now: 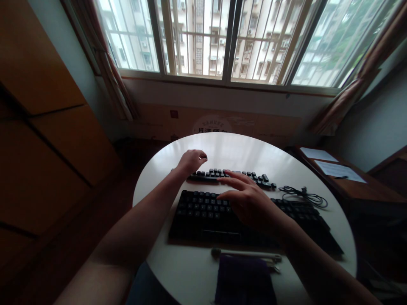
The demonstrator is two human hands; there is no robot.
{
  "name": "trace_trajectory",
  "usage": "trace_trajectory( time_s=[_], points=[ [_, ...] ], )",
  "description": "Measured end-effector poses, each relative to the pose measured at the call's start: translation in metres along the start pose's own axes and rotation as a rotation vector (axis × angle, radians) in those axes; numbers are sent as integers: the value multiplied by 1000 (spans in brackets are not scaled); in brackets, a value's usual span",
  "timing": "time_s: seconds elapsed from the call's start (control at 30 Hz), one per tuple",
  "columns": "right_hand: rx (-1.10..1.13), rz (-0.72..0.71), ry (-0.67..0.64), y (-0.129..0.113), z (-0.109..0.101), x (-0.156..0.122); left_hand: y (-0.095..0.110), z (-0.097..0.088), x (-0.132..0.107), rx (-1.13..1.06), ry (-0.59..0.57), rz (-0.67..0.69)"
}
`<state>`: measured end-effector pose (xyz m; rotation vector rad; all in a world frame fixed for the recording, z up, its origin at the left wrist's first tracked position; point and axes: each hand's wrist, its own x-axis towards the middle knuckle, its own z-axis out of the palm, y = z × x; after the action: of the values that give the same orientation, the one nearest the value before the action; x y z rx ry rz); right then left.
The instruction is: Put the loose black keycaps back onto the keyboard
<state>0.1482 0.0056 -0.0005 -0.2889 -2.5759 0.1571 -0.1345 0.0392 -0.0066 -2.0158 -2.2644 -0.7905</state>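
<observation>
A black keyboard (pixel 203 212) lies across the round white table, many keys still on it. Behind it runs a line of loose black keycaps (pixel 214 172), with a long dark bar-shaped key (pixel 203 178) in front. My left hand (pixel 191 161) is closed in a pinch above the left end of that line, a small dark piece, apparently a keycap, showing at its fingertips. Over the middle of the keyboard is my right hand (pixel 243 192), its fingers stretched out to the left towards the loose keycaps. Nothing shows in it, and it hides part of both.
A coiled black cable (pixel 305 197) lies behind the keyboard's right end. Near the front edge are a dark purple cloth (pixel 244 281) and a thin-handled brush (pixel 216 253), with a small metal tool (pixel 274 267) beside them. Papers and a pen (pixel 341 177) rest on a brown desk (pixel 369 190) at right.
</observation>
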Motion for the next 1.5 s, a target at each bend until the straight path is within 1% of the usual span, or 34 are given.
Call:
trace_trajectory(
  time_s=[0.07,0.1,0.2,0.27,0.37,0.47,0.67,0.77,0.93,0.97,1.0,1.03,1.13,1.2,1.27,1.37,1.43,1.5],
  points=[
    [-23,54,149,3,-2,2,9,-5,-3,-183,53,117],
    [-27,84,204,6,-3,3,14,-7,-5,-293,43,181],
    [-20,185,309,17,-4,5,31,-8,-12,-591,-105,334],
    [-11,243,329,24,-4,5,41,-7,-17,-699,-190,397],
    [6,293,311,30,-3,5,52,-6,-23,-755,-266,440],
    [35,303,272,31,-2,5,58,-8,-27,-777,-338,435],
    [38,294,212,28,-3,5,60,-12,-30,-820,-463,402],
    [46,310,190,27,-3,5,60,-13,-30,-836,-512,422],
    [34,322,148,24,-3,6,63,-21,-31,-849,-596,449],
    [36,323,133,23,-3,6,63,-22,-31,-828,-576,452],
    [45,322,117,22,-4,5,62,-22,-30,-788,-511,454],
    [61,317,94,20,-5,5,59,-22,-28,-721,-407,454],
    [141,238,-11,16,-8,4,46,-17,-21,-419,-12,422],
    [200,155,-91,14,-11,4,31,-14,-15,-275,162,381],
    [246,107,-167,11,-14,4,17,-12,-10,-228,275,335],
    [293,96,-272,9,-18,4,1,-14,-4,-182,398,275],
    [305,94,-325,8,-21,4,-4,-15,-2,-142,446,254],
    [310,82,-369,7,-22,4,-4,-16,-2,-110,468,241]
  ],
)
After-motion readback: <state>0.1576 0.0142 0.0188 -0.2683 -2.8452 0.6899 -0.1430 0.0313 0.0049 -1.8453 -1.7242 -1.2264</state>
